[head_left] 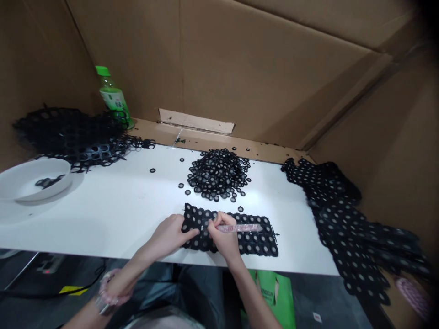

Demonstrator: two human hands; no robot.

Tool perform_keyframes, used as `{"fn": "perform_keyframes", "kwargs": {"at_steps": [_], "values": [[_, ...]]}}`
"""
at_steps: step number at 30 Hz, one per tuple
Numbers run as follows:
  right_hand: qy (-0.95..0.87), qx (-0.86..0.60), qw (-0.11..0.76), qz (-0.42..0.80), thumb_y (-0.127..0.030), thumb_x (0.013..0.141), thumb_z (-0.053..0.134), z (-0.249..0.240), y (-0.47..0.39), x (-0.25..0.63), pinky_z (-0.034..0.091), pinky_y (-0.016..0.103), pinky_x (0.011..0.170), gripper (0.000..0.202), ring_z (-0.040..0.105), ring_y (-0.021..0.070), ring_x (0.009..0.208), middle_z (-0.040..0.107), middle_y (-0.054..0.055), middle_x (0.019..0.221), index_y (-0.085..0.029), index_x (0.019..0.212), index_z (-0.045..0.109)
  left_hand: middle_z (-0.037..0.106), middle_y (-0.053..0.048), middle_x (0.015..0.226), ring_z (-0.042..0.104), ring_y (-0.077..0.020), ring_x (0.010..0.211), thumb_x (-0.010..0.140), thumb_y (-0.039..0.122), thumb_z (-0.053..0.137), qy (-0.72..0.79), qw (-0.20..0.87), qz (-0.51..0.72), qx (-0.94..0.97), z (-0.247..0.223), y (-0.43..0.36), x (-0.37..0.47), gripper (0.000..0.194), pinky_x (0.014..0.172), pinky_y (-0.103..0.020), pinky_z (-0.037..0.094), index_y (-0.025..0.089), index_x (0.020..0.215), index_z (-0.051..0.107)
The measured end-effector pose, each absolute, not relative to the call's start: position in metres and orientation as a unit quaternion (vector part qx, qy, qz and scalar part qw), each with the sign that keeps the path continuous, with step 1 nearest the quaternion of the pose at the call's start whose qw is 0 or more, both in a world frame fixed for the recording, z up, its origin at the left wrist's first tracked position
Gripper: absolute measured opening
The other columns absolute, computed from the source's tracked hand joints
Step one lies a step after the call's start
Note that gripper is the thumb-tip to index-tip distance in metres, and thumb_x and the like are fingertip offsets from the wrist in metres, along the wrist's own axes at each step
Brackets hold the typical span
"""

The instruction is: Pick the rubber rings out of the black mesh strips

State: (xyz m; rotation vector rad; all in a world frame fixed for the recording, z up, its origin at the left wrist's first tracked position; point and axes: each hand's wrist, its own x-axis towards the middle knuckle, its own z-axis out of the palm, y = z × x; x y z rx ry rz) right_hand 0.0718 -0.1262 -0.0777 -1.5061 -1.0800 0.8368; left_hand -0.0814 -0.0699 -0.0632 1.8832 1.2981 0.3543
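Pinching a pink stick (245,227) in the right hand (224,233), with the thumb and fingers closed around it. Letting the long end stick out to the right, over a black dotted sheet (255,246). Working with the sheet lying flat near the front edge of a white table (120,219). Resting the left hand (171,234) on the left end of the sheet, with the thumb on top. Hiding some fingertips there, so maybe pinching, maybe just pressing: not being able to tell which. Wearing a pink bracelet (115,287) on the left arm. Facing a big heap of little black rings (219,173) just behind the sheet. Having more dotted sheets (339,196) piled on the right, going past the table's end. Seeing a white bowl (65,183) on the left, holding a few black bits (50,181). Seeing a black net pile (65,135) behind the bowl, beside a green bottle (115,98).
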Motion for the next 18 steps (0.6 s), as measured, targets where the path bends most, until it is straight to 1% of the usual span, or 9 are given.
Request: {"fn": "perform_keyframes", "kwargs": {"at_steps": [5, 11, 15, 18], "values": [[-0.477, -0.66, 0.482, 0.324, -0.018, 0.07, 0.051, -0.0793, -0.1261, 0.0724, 0.029, 0.021, 0.043, 0.028, 0.036, 0.0079, 0.039, 0.04, -0.006, 0.042, -0.021, 0.05, 0.031, 0.06, -0.002, 0.064, 0.054, -0.0196, 0.064, 0.068, 0.048, 0.053, 0.49, 0.452, 0.132, 0.733, -0.065, -0.0731, -0.0829, 0.034, 0.054, -0.023, 0.038, 0.015, 0.063, 0.056], [-0.478, -0.653, 0.486, 0.331, -0.02, 0.071, 0.051, -0.0812, -0.1266, 0.0728, 0.03, 0.022, 0.044, 0.029, 0.036, 0.0078, 0.038, 0.038, -0.007, 0.042, -0.021, 0.05, 0.03, 0.059, -0.002, 0.063, 0.054, -0.0189, 0.063, 0.073, 0.048, 0.05, 0.489, 0.442, 0.137, 0.74, -0.0706, -0.0781, -0.0831, 0.037, 0.055, -0.023, 0.039, 0.013, 0.063, 0.056], [-0.517, -0.654, 0.471, 0.289, -0.018, 0.07, 0.051, -0.0793, -0.1265, 0.0708, 0.029, 0.022, 0.045, 0.031, 0.034, 0.0078, 0.041, 0.034, -0.007, 0.043, -0.02, 0.049, 0.029, 0.059, -0.003, 0.062, 0.055, -0.0187, 0.063, 0.076, 0.047, 0.048, 0.472, 0.447, 0.145, 0.746, -0.0731, -0.0801, -0.0819, 0.037, 0.056, -0.024, 0.041, 0.012, 0.067, 0.058], [-0.56, -0.641, 0.459, 0.254, -0.015, 0.07, 0.049, -0.078, -0.1268, 0.0673, 0.026, 0.022, 0.045, 0.032, 0.03, 0.0073, 0.042, 0.03, -0.007, 0.044, -0.02, 0.049, 0.026, 0.064, -0.004, 0.072, 0.058, -0.0206, 0.072, 0.077, 0.043, 0.049, 0.447, 0.499, 0.167, 0.724, -0.0705, -0.0801, -0.0802, 0.033, 0.063, -0.025, 0.045, 0.012, 0.075, 0.061]]}}
